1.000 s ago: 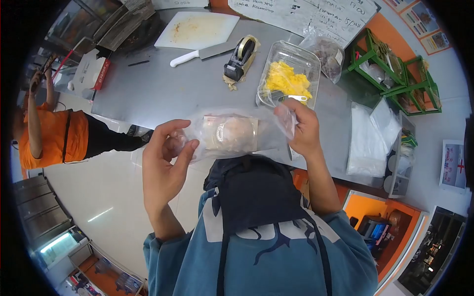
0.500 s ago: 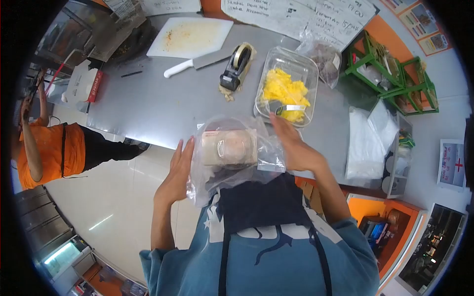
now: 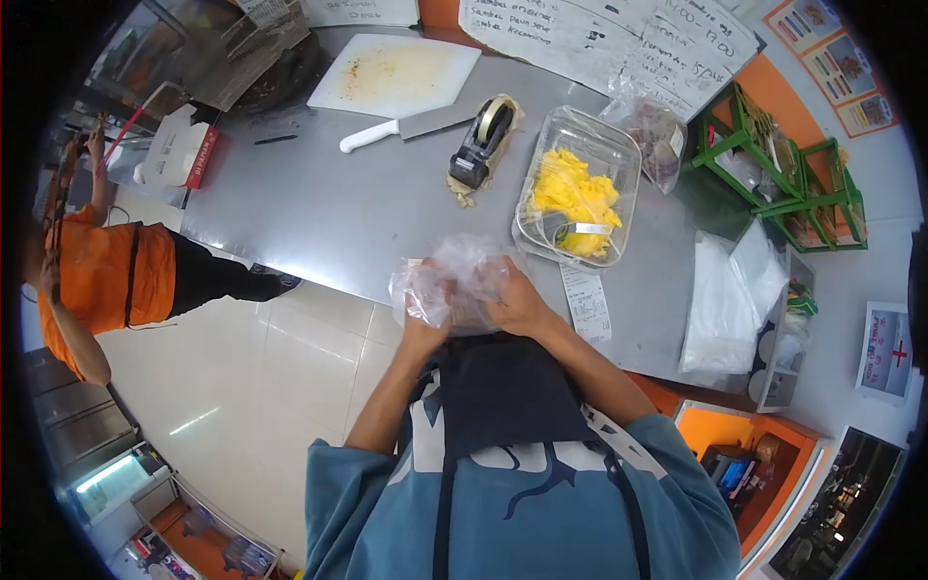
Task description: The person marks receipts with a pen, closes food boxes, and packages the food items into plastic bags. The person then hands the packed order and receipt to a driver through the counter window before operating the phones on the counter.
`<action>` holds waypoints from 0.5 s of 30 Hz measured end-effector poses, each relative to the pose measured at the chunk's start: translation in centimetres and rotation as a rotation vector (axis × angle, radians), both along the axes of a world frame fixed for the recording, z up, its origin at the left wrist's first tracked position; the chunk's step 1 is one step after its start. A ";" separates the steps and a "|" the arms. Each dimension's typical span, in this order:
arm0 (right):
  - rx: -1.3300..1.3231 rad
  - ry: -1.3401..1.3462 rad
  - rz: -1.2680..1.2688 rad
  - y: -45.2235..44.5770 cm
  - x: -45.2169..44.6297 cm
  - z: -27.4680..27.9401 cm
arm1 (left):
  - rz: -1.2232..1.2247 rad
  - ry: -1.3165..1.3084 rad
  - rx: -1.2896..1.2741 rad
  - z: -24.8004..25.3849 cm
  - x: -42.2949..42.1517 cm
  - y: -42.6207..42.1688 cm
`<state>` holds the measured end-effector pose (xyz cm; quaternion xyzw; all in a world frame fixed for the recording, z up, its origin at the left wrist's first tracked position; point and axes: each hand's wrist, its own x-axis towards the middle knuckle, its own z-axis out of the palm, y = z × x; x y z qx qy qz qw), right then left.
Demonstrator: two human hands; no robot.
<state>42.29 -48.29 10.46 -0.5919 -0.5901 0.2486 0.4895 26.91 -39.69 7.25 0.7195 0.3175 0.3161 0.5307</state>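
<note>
A clear plastic bag (image 3: 466, 261) is bunched up at the front edge of the steel table (image 3: 319, 208), close to my body. My left hand (image 3: 425, 324) is closed on its left side, with the fingers partly behind the crumpled plastic. On the right side of the same bag my right hand (image 3: 517, 302) is closed too, its fingers curled into the film. What the bag holds is mostly hidden by the plastic and hands. Just beyond my right hand lies a paper receipt (image 3: 587, 304), below a clear container of yellow food (image 3: 577, 198).
A knife (image 3: 372, 135) lies by a white cutting board (image 3: 391, 75), left of a tape dispenser (image 3: 481, 143). White plastic bags (image 3: 723, 304) and green baskets (image 3: 773, 174) are at right. A person in orange (image 3: 116, 275) stands at far left.
My hands have come closer together, and the bag, spread flat around a boxed item before, is now gathered and crumpled between them. The receipt now shows more fully.
</note>
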 end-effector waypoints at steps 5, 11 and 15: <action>-0.094 -0.031 -0.165 -0.3 -1.4 -3.8 | 0.070 -0.196 -0.150 1.0 2.4 -1.6; -0.003 -0.197 -0.140 -0.4 -1.3 -4.9 | -0.006 -0.218 0.183 -3.6 1.1 -1.7; -0.090 0.154 -0.133 -0.2 -2.1 -2.1 | -0.043 -0.296 -0.304 1.3 1.5 -1.6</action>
